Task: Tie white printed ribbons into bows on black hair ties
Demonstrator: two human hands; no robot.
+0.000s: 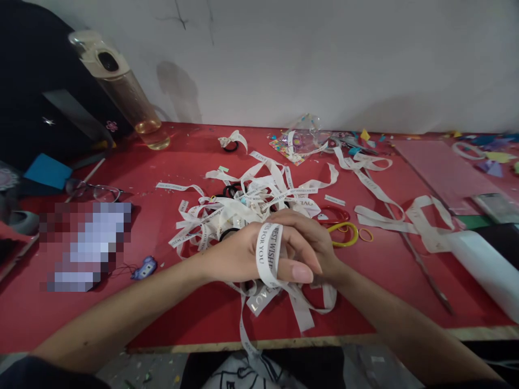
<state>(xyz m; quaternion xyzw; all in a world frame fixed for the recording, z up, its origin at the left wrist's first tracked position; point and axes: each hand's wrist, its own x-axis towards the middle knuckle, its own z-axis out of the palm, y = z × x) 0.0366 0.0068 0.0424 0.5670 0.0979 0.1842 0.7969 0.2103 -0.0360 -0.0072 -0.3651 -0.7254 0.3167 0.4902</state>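
A white printed ribbon (265,254) is looped around my left hand (243,251), over the base of the thumb and fingers. My left fingers are curled, and the ribbon's ends trail down past the table's front edge. Behind and against it, my right hand (314,237) is bent over the left fingers; its own fingertips are mostly hidden, so its hold cannot be made out. Just beyond both hands lies a tangled pile of similar ribbons (259,200) mixed with black hair ties (233,190).
On the left stand a tilted bottle (130,97), glasses (95,190) and a purple trinket (145,268). Yellow-handled scissors (344,235) lie right of the pile. Farther right are loose ribbons (377,189), a thin stick (421,265) and a white roll (486,270). A ribbon bow (233,141) sits near the wall.
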